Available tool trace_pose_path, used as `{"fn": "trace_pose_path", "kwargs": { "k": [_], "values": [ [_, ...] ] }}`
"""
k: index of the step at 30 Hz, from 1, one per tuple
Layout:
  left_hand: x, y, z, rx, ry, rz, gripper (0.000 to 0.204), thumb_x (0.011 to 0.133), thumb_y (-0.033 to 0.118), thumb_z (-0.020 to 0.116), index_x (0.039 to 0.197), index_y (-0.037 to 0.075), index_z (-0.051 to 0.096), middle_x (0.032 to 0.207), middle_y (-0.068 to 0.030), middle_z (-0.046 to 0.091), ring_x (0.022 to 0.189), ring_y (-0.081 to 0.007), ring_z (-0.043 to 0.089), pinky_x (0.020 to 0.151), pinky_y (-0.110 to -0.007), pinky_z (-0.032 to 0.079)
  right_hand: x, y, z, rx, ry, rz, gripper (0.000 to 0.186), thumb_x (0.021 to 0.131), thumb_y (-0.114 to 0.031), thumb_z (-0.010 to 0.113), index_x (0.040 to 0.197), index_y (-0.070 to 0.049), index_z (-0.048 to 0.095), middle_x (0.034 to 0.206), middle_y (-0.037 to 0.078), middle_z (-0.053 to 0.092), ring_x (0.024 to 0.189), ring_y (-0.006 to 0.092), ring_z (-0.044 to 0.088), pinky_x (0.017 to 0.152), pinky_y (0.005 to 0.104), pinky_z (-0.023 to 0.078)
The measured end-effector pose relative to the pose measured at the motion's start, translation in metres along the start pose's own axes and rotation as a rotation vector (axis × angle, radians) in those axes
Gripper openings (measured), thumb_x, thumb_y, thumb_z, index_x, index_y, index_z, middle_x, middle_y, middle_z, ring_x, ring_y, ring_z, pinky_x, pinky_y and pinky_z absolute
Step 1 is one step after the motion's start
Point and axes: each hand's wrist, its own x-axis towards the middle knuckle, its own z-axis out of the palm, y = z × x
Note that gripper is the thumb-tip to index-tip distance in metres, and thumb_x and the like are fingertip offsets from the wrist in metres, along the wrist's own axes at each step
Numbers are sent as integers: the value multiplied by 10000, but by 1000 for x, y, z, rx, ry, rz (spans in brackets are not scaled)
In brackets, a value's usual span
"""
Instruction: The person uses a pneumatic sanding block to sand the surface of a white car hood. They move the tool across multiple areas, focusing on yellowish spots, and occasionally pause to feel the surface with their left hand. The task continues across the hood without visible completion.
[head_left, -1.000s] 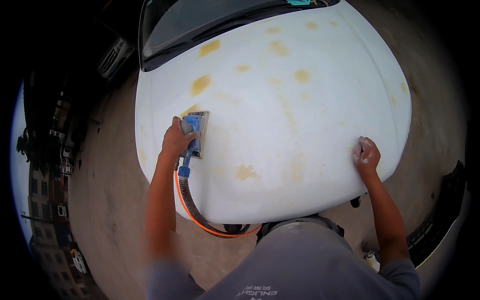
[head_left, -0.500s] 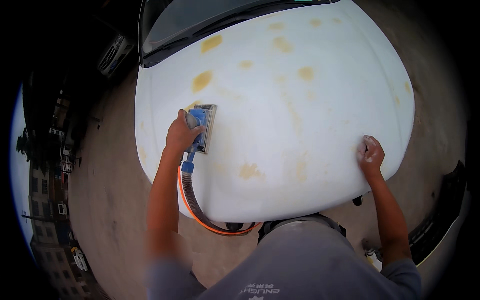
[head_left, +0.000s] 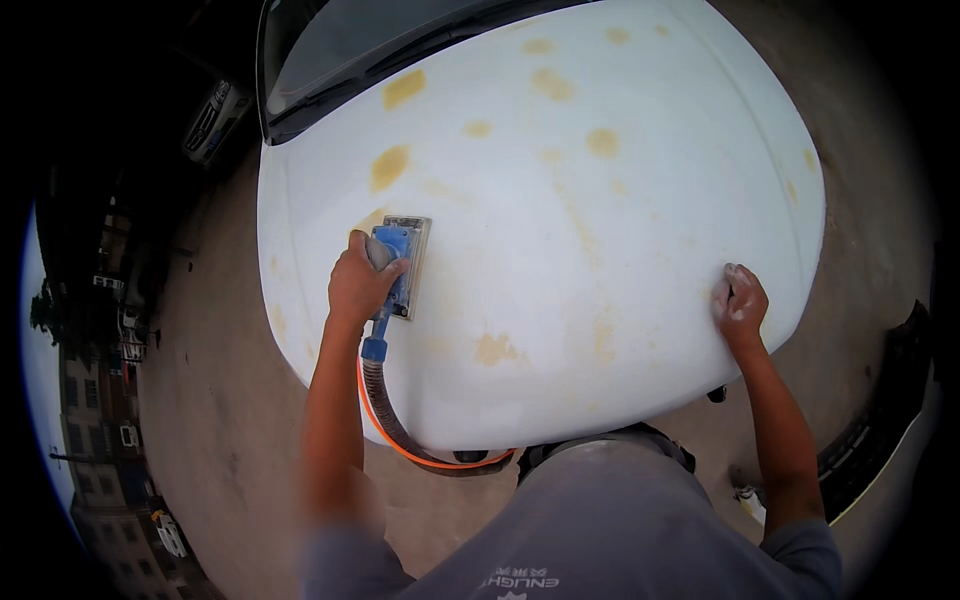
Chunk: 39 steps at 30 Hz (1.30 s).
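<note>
My left hand [head_left: 357,287] is wrapped round a blue and grey rectangular sander [head_left: 399,262], whose flat pad lies on a white car hood [head_left: 520,270]. A ribbed dark hose [head_left: 378,395] and an orange air line [head_left: 364,408] run from the tool's lower end down past the hood's front edge. Yellowish patches mark the hood, including an ochre one [head_left: 390,168] just beyond the sander. My right hand [head_left: 741,305], whitened with dust, rests curled on the hood's right side. Whether anything is inside its fingers is hidden.
At the far side, the windshield [head_left: 345,60] and black wipers meet the hood. A dark bumper-like part [head_left: 875,410] lies on the ground at the right. Another vehicle [head_left: 213,120] stands at far left on the concrete floor [head_left: 215,370]. My body is against the hood's front.
The sander and my left hand have moved slightly toward me over the hood. My right hand stays in about the same spot. The whole view has shifted a little.
</note>
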Motion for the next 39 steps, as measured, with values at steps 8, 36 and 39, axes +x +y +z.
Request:
{"fn": "trace_pose_path", "kwargs": {
  "k": [8,36,39],
  "values": [
    [67,-45,-24,-7,86,-125,694,833,460,845,1205,-24,515,1024,-257,739,942,-432,731,832,-490,579,-15,11,5,10,-54,127,369,671,22,733,1038,-15,738,1002,163,741,897,340,723,773,377,587],
    [62,-39,-31,5,15,-135,776,814,465,853,1268,-61,509,1110,-284,723,1021,-428,729,896,-460,579,-6,0,-7,-30,-63,84,335,708,27,720,1043,2,730,980,166,742,909,357,719,791,408,594],
    [55,-24,-19,27,14,-57,732,808,458,859,1221,-44,523,1103,-279,727,1023,-424,729,892,-466,578,-2,-3,-7,-5,-85,111,336,704,40,713,1037,2,728,949,157,734,885,351,715,769,401,589]
  ]
}}
